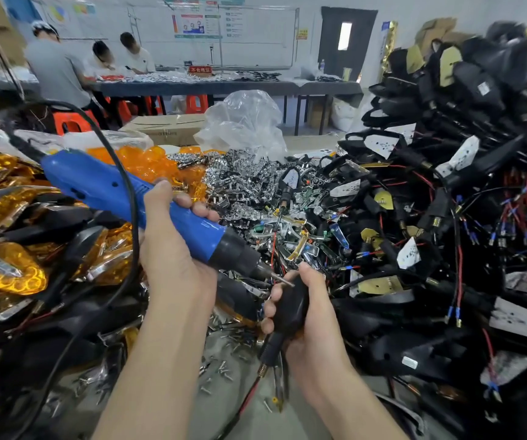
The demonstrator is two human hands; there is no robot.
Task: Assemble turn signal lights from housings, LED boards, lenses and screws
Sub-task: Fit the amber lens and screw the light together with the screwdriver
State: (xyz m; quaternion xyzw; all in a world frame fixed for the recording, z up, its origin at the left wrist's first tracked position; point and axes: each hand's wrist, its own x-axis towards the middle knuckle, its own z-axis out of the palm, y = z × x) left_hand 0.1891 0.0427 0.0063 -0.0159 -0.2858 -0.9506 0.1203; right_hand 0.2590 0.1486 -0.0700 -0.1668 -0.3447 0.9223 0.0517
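My left hand (173,249) grips a blue electric screwdriver (103,188) with a black nose, its bit (283,280) pointing down to the right. The bit tip touches a black turn signal housing (289,308) that my right hand (306,315) holds upright just below it. Red and black wires (249,398) hang from the housing's stem. Loose screws (221,366) lie scattered on the grey table under my forearms.
Orange lenses (148,163) and finished amber lights (11,268) pile up at the left. Chrome reflectors (240,182) heap in the middle. Black housings with boards and wires (446,217) stack high at the right. The screwdriver's cord (128,198) loops across the left. People work at a far table (192,85).
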